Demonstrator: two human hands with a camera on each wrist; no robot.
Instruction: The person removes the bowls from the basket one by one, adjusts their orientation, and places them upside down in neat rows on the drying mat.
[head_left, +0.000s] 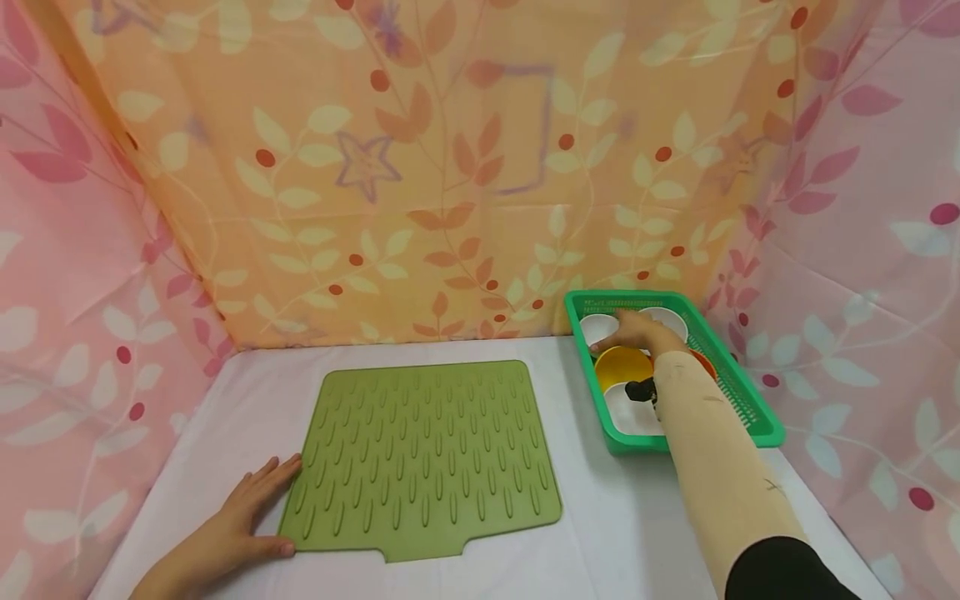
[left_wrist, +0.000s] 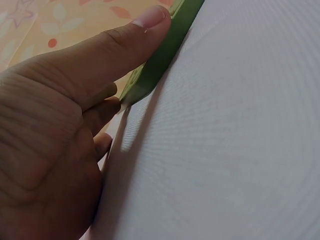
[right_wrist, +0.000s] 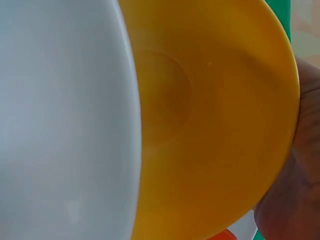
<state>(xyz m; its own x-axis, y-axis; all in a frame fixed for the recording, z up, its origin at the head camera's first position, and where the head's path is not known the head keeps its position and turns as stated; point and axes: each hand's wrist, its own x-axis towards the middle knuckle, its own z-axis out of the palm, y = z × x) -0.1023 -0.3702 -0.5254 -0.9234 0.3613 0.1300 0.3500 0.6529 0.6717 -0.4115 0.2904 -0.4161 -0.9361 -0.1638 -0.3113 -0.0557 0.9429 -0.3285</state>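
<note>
A green mat (head_left: pixel 423 458) with raised oblong ridges lies on the white-covered table. My left hand (head_left: pixel 232 529) rests at its left side, fingers spread along the edge and thumb at the near corner. In the left wrist view the thumb (left_wrist: pixel 115 47) touches the mat's edge (left_wrist: pixel 162 55). On the right, my right hand (head_left: pixel 637 331) reaches into a green basket (head_left: pixel 611 437), thumb and fingers about a white bowl (head_left: pixel 598 327) at the back left. Its grip is partly hidden. A yellow bowl (head_left: pixel 622 367) sits just below that hand; in the right wrist view it hides the fingers.
Another white bowl (head_left: pixel 666 323) is at the basket's back, a white one (head_left: pixel 630 417) at its front, and an orange-red one (head_left: pixel 703 364) partly behind the forearm. Patterned cloth (head_left: pixel 450 167) walls off the back and both sides.
</note>
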